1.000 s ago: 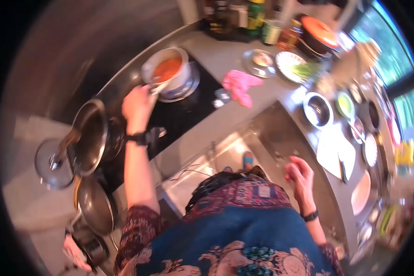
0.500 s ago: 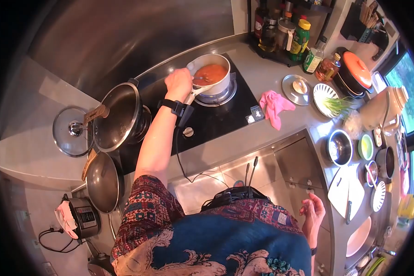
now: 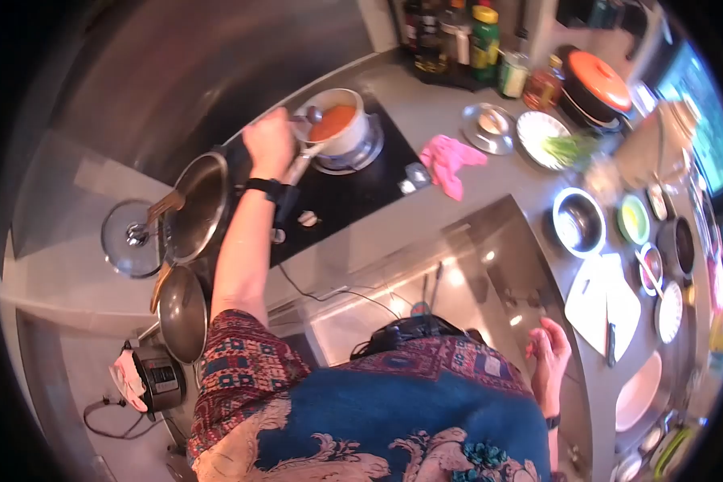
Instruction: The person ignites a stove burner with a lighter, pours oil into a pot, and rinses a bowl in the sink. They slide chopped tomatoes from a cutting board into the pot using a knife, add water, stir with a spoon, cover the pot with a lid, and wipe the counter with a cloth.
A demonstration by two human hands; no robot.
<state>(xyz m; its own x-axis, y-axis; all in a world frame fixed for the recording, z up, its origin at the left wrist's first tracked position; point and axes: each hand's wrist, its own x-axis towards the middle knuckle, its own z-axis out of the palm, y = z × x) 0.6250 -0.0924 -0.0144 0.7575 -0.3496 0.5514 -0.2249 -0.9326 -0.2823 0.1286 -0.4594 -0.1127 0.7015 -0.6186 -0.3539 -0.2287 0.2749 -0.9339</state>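
My left hand [image 3: 269,145] is closed around the handle of a metal spoon [image 3: 314,115]. The spoon's bowl is above the orange-red sauce [image 3: 334,123], near the left side of a white saucepan [image 3: 347,143]. That pan sits on the right burner, its handle [image 3: 301,164] pointing toward me, just right of my wrist. Down at the lower right, my right hand [image 3: 548,353] hangs in front of the counter edge. Its fingers are loosely bent and apart, with nothing in them.
A wok [image 3: 196,210] with a wooden spatula [image 3: 165,206] across its rim stands left of my forearm, beside a glass lid [image 3: 135,255]. A pink cloth [image 3: 450,163] lies right of the hob. On the right counter are bowls and a cutting board [image 3: 598,301] with a knife [image 3: 611,341].
The spoon has come up out of the sauce, and my left hand has moved left with it. My right hand stays low at my side. The whole view has shifted slightly.
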